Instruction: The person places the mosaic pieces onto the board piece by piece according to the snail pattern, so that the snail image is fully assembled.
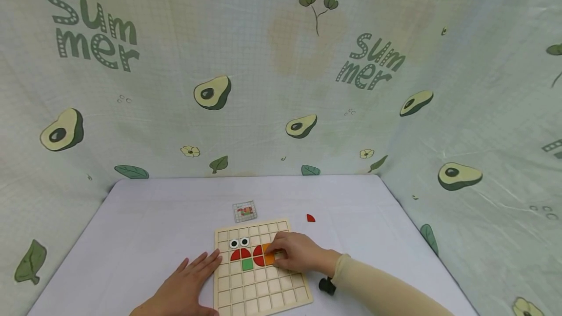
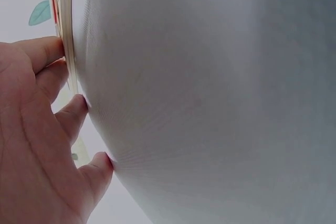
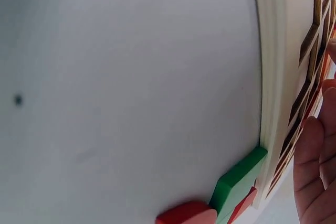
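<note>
A wooden grid board (image 1: pixel 250 290) lies on the table in the head view. On it sit two white eye pieces (image 1: pixel 239 243), red quarter-round tiles (image 1: pixel 258 255), a green square tile (image 1: pixel 248 264) and orange tiles (image 1: pixel 269 259). My right hand (image 1: pixel 297 251) reaches over the board from the right; its thumb and index finger pinch at the lower orange tile, partly covering it. My left hand (image 1: pixel 186 282) is spread flat at the board's left side. Its fingertips touch the board edge (image 2: pixel 67 24) in the left wrist view, and its thumb is near the lower left corner.
A small picture card (image 1: pixel 244 211) lies beyond the board, and a loose red quarter tile (image 1: pixel 311 218) is to its right. The right wrist view shows a green block (image 3: pixel 236 179) and red pieces (image 3: pixel 189 213) beside the board. A printed cloth (image 1: pixel 259 126) hangs behind the table.
</note>
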The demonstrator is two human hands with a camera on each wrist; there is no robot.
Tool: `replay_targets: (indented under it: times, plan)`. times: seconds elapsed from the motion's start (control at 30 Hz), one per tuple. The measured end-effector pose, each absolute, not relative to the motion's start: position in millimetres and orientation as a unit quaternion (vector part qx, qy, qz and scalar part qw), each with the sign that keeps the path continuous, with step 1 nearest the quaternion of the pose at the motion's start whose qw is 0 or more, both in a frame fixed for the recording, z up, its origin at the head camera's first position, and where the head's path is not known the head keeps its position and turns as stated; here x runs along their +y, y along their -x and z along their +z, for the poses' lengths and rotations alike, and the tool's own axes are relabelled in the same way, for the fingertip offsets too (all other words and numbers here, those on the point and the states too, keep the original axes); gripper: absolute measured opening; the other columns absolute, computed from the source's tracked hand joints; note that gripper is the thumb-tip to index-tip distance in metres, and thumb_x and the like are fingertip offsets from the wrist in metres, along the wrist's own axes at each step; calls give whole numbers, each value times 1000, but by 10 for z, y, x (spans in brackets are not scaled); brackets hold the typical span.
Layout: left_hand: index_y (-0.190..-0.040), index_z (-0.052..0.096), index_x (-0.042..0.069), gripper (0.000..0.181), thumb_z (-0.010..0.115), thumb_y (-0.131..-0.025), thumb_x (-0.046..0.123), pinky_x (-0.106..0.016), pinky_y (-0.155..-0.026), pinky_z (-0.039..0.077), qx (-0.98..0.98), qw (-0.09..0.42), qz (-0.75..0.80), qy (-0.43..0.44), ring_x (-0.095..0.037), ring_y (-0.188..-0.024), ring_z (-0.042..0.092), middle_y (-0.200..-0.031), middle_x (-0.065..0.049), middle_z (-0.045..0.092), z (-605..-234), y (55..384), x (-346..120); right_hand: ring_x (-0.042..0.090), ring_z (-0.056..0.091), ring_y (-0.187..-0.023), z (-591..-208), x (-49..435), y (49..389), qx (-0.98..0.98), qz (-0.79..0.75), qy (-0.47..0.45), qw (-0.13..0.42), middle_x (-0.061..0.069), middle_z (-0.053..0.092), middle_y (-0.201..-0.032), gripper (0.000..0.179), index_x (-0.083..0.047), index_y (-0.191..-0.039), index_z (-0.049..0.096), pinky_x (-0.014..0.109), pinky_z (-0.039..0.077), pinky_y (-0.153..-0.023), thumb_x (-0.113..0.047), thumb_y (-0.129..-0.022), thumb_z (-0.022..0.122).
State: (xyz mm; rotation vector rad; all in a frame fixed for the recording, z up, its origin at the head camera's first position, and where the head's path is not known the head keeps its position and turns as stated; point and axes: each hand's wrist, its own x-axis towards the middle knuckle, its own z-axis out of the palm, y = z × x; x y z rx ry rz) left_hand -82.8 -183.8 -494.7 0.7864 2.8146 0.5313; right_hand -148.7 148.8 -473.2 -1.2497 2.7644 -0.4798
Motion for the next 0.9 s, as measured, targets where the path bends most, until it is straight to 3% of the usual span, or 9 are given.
replay_targets:
  times: [0.23, 0.4, 0.43, 0.53, 0.7, 0.9]
  plan:
    - [-149, 45, 7, 123, 63, -59, 89, -73, -104, 26, 945, 89, 180, -260, -40, -139, 37, -155, -8, 41, -4954, 836, -1832, -2, 50, -74, -4684, 1636, 1532, 910, -197, 359, 64, -17, 62, -105, 28, -24, -117, 74, 17, 44, -66, -20, -89, 73]
    - [-150, 45, 9, 128, 55, -56, 95, -72, -105, 26, 947, 96, 174, -251, -38, -140, 36, -155, -6, 41, -4940, 838, -1820, 3, 52, -69, -4627, 1954, 1623, 920, -214, 326, 41, -11, 63, -104, 28, -18, -118, 73, 19, 45, -60, -17, -89, 74]
    - [-150, 45, 9, 128, 54, -56, 96, -72, -105, 26, 947, 95, 174, -251, -38, -140, 36, -155, -6, 41, -4939, 834, -1823, 6, 56, -74, -4625, 2028, 1642, 924, -214, 313, 35, -11, 64, -104, 29, -18, -117, 73, 20, 45, -60, -17, -89, 75]
    - [-151, 45, 10, 128, 54, -56, 96, -71, -105, 26, 948, 93, 173, -251, -38, -140, 36, -155, -6, 40, -4939, 827, -1828, 12, 58, -77, -4633, 2212, 1689, 937, -215, 272, 32, -10, 64, -104, 29, -19, -116, 73, 22, 46, -62, -17, -88, 76]
    - [-150, 45, 10, 128, 54, -56, 96, -71, -105, 26, 948, 87, 174, -253, -38, -140, 36, -155, -6, 40, -4943, 827, -1831, 8, 53, -69, -4665, 2402, 1750, 948, -204, 241, 37, -6, 62, -104, 30, -18, -117, 73, 24, 48, -63, -15, -87, 75]
    - [-150, 45, 9, 127, 56, -57, 95, -71, -105, 25, 947, 93, 175, -254, -38, -140, 36, -155, -7, 41, -4948, 835, -1822, 8, 51, -72, -4691, 2484, 1878, 961, -193, 197, 10, -5, 61, -113, 31, -17, -118, 72, 26, 48, -66, -17, -88, 76]
